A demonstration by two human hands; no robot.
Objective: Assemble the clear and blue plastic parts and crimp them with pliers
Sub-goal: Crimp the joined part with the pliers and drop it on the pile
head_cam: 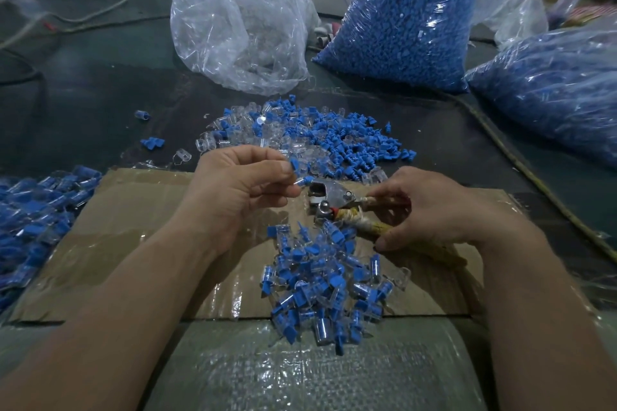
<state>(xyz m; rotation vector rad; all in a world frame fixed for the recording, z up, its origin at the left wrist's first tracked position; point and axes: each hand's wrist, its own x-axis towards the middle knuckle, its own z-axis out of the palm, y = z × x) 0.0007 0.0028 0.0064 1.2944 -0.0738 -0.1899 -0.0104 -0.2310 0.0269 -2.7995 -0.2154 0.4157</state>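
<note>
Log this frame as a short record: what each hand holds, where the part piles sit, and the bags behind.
left hand: pinches a small blue-and-clear part at the pliers' head
right hand: grips the wrapped handles of the pliers
work surface: cardboard sheet
near pile: joined blue-and-clear pieces on the cardboard
far pile: loose blue and clear parts mixed
left edge: another heap of joined pieces
bags behind: clear parts bag; blue parts bag

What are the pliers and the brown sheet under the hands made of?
Pliers: the head looks like bare, dull grey metal with glints; the handles seem wrapped in yellowish cord or tape, held in the right hand. Brown sheet: apparently cardboard, matte brown, with glossy clear tape strips.
</note>
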